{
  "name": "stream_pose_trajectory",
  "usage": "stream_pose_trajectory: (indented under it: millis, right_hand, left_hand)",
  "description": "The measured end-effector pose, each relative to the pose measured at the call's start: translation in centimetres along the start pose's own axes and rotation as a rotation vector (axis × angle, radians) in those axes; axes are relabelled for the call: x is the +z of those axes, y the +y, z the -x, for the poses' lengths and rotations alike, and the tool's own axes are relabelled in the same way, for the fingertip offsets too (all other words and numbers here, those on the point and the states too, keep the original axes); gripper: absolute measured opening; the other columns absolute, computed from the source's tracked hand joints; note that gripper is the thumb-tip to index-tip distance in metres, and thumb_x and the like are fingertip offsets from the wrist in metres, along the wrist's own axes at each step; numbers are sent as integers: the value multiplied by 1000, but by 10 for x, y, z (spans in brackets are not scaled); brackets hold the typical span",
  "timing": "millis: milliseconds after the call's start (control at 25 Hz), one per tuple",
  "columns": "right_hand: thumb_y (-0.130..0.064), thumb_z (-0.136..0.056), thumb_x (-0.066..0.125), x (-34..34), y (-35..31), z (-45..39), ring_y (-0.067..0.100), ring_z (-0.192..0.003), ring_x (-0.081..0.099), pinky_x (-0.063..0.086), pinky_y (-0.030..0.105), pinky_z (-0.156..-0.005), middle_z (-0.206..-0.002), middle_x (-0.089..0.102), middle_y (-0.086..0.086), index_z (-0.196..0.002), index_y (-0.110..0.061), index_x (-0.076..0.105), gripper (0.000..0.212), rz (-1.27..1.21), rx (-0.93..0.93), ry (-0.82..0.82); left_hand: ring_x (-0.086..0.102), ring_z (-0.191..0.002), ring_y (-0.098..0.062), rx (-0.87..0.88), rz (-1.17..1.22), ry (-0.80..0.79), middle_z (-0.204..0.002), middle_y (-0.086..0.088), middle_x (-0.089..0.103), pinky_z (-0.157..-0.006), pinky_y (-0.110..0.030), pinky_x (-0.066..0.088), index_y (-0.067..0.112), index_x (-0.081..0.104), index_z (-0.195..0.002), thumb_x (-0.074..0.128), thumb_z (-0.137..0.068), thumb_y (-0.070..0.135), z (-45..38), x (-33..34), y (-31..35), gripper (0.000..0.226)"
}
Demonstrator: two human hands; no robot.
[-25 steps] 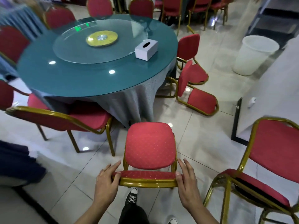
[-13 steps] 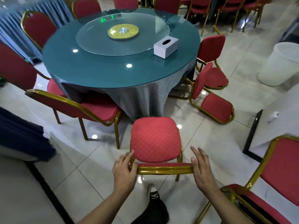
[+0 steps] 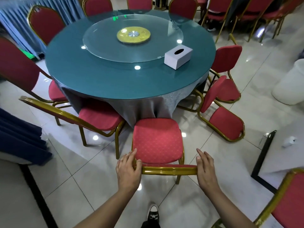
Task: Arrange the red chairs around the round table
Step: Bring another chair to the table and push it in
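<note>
Shiny pale floor tiles (image 3: pixel 69 191) fill the room, and a big round tabletop (image 3: pixel 115 79) stands in the middle with a grey cloth (image 3: pixel 148 106) hanging down its side.

Both hands are on the gold top bar of one red chair (image 3: pixel 157 140). The left hand (image 3: pixel 128 171) is at the left end of the bar. Its thumb hooks over the bar and its fingers curl round the corner, so this grip is clamped on the chair. The right hand (image 3: pixel 205 170) is at the right end. Its fingers are straight and a little apart, and the palm lies flat against the end of the bar. It presses but does not wrap round. Both arms reach forward from the bottom of the view, close to straight. One black and white shoe (image 3: pixel 153 214) shows between them.

The chair faces the tabletop. Its seat front is just at the hanging cloth, maybe touching it; I cannot tell.

I think the step is pushing this chair into its place. It looks almost done. The next move may be only a small push, or just letting go, and it should be gentle so the seat does not snag the cloth.

To the left, a chair (image 3: pixel 100 116) is tucked in. To the right, a fallen chair (image 3: pixel 222 117) lies tipped over, and a spare chair (image 3: pixel 287 199) waits near the right arm. I think those come next. A white box (image 3: pixel 178 59) sits on the tabletop.
</note>
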State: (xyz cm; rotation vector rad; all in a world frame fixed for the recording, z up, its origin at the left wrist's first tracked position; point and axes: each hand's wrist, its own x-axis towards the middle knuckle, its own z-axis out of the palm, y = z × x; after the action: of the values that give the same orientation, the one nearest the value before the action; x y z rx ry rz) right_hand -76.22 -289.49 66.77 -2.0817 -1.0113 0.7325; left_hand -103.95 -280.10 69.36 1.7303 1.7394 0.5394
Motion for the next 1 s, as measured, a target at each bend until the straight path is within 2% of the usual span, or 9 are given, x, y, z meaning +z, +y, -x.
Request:
stream_pose_trajectory:
  millis: [120,280,680,880,1000]
  right_hand:
    - [-58,-102,26,-4,-8,-23,19,-148,29,28,38,-117,-158,31,1,-151,-40,43,55,-18,27,-15]
    - [-46,-107,33,-19,-6,-57,19,-144,36,28,35,-116,-151,38,0,-145,-39,51,43,-42,4,-10]
    - [-32,-110,37,-77,20,-151,13,-137,40,28,30,-109,-143,42,-3,-128,-46,61,33,-25,-40,-124]
    - [-31,-109,38,-101,22,-201,15,-138,41,31,32,-109,-142,45,-1,-130,-39,64,34,-3,-50,-158]
    - [-29,-110,39,-115,16,-232,18,-137,43,33,35,-110,-144,45,1,-131,-35,65,34,-2,-47,-163]
  left_hand:
    - [37,-138,-19,-24,-13,-5,-142,3,53,-118,-46,24,33,48,-145,34,-89,51,-18,5,10,59]
    - [41,-132,-18,-32,3,12,-141,5,53,-115,-47,28,37,48,-144,31,-88,55,-26,18,30,61]
    - [33,-140,-17,-90,2,25,-151,6,43,-119,-46,18,43,43,-146,34,-88,47,-41,76,103,59]
    - [31,-141,-16,-124,5,61,-153,6,41,-119,-49,18,46,39,-147,24,-84,56,-59,105,134,65]
    - [33,-139,-16,-163,23,105,-152,7,42,-117,-49,22,46,43,-145,24,-82,56,-69,121,156,66]
